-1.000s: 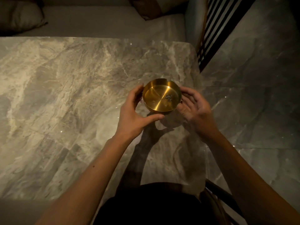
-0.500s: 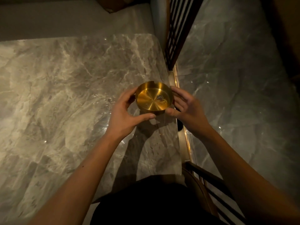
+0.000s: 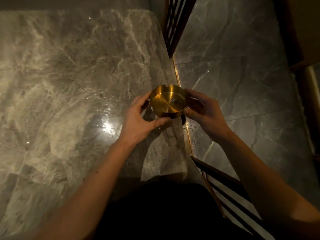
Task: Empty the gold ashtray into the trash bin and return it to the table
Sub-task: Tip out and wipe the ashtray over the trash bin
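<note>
- Gold ashtray [image 3: 168, 101] held up over the right edge of the marble desk [image 3: 69, 84], clear of its top, mouth upward and near level.
- Left hand [image 3: 138, 121] clamped on the ashtray's left wall, thumb under the near rim.
- Right hand [image 3: 205, 112] clamped on the ashtray's right wall, fingers curled round the far side.
- Small grey scrap of ash [image 3: 175, 100] lay inside the ashtray, right of centre.
- Grey marble floor [image 3: 242, 75] spread right of the ashtray.
</note>
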A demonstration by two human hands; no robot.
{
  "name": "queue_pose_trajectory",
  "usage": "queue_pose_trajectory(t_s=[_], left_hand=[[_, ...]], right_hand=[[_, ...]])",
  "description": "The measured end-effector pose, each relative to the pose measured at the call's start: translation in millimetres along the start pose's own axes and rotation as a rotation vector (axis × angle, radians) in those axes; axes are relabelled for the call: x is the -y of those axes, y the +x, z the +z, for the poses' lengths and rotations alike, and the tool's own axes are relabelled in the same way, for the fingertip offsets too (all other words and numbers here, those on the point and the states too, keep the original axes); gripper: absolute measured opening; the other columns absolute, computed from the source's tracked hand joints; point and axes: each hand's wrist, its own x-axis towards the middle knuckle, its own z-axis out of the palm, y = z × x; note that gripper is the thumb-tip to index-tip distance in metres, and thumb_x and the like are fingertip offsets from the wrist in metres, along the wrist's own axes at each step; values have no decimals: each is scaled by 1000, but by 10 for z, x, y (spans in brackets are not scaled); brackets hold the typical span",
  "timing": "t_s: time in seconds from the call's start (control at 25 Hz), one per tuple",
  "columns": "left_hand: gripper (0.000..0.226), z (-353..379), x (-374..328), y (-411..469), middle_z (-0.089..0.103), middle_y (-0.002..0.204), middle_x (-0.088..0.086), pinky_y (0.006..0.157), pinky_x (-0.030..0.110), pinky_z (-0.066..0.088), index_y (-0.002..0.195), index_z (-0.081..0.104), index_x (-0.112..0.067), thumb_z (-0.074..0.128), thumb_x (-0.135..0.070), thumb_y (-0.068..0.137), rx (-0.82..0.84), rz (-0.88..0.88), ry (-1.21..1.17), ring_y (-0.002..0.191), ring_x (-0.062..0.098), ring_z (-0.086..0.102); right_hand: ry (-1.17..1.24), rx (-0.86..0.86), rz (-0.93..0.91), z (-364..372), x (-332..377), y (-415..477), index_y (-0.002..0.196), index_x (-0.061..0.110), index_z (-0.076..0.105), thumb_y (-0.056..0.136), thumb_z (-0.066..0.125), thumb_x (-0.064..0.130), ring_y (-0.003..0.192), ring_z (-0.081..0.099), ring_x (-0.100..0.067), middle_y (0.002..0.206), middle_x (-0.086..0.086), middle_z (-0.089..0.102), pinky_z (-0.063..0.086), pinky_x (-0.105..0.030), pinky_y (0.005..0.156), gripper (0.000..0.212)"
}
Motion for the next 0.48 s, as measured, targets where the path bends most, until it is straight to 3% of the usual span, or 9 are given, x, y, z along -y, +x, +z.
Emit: queue_pose_trajectory(t_s=[0.16,0.32,0.48], left_hand=[[89,429,23,178,56,134,-6,106,21,45,136,48,-37,86,-53,57,-61,-78,31,125,5,55],[95,1126,32,506,56,132,-15,98,8,44,138,47,-32,87,-54,54,-102,-221,27,120,-4,55],[88,1934,108,844,56,125,-26,106,18,41,138,47,-33,90,-37,61,-168,-343,24,120,-7,53]], right_hand=[[44,-7,47,-405,-245,163,134,5,50,83,68,0,125,58,-23,132,-14,59,46,-47,107,54],[94,4,86,-976,-675,413,131,11,54,84,68,2,106,65,-7,102,15,67,54,-37,96,49],[176,26,160,-1641,-1188,657,132,14,57,86,70,8,118,62,-7,122,8,67,53,-22,94,48]])
